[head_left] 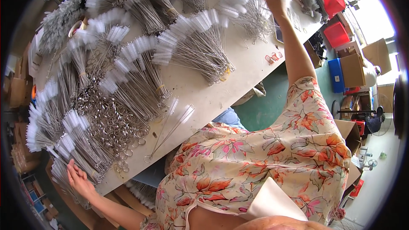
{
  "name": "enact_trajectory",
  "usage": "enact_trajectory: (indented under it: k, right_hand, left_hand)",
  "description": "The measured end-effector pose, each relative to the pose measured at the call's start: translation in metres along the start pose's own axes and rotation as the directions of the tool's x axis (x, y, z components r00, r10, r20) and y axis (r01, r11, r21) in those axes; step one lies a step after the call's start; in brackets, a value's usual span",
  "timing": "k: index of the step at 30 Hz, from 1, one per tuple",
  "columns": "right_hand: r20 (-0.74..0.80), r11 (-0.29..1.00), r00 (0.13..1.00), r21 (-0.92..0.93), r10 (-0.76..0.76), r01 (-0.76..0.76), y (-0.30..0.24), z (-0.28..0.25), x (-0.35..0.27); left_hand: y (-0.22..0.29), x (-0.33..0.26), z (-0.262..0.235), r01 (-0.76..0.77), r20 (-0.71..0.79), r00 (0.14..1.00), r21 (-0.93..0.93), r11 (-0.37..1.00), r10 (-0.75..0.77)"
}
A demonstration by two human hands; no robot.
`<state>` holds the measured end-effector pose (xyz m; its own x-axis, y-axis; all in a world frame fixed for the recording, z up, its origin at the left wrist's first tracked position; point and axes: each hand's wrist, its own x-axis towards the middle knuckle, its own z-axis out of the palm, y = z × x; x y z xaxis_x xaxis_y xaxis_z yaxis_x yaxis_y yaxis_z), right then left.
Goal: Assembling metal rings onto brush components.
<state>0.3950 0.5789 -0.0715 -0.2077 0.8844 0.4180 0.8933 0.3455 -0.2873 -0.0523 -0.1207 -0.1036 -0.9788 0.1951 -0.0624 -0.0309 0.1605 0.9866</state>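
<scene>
At the lower left, my left hand (pixel 80 180) is beside bundles of small wire brushes (pixel 87 149) with white bristle heads. Its fingers are curled, and one thin brush (pixel 57 155) runs out from the fingertips. My right arm stretches to the far right of the table, where my right hand (pixel 276 3) is bent over a loose pile of similar brushes (pixel 254 17). Its fingertips are pinched together; what is between them is too small and blurred to make out. A heap of shiny metal rings (pixel 113 117) lies between the bundles nearer my left hand.
More brush bundles (pixel 200 47) cover the white table (pixel 191 98). A few single brushes (pixel 172 123) lie close to its near edge. Small reddish clips (pixel 273 58) lie at the right edge. Red bins (pixel 335 34), a blue crate (pixel 336 75) and cardboard boxes stand on the right.
</scene>
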Motion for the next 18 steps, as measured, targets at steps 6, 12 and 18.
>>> enact_trajectory:
  k: [6, 12, 18]
  right_hand:
    - [-0.364, 0.949, 0.931, 0.300, 0.017, 0.100, -0.073, -0.069, 0.001]
    - [0.187, -0.197, 0.829, 0.922, -0.527, -0.333, -0.248, -0.063, -0.120]
    - [0.229, -0.262, 0.551, 0.694, -0.802, -0.670, -0.343, -0.053, -0.242]
  left_hand:
    - [0.027, -0.032, 0.062, -0.046, 0.156, 0.985, -0.156, 0.987, 0.071]
    - [0.071, -0.105, 0.165, -0.258, 0.421, 0.857, -0.148, 0.955, 0.297]
    - [0.089, -0.109, 0.223, -0.379, 0.492, 0.738, -0.263, 0.887, 0.462]
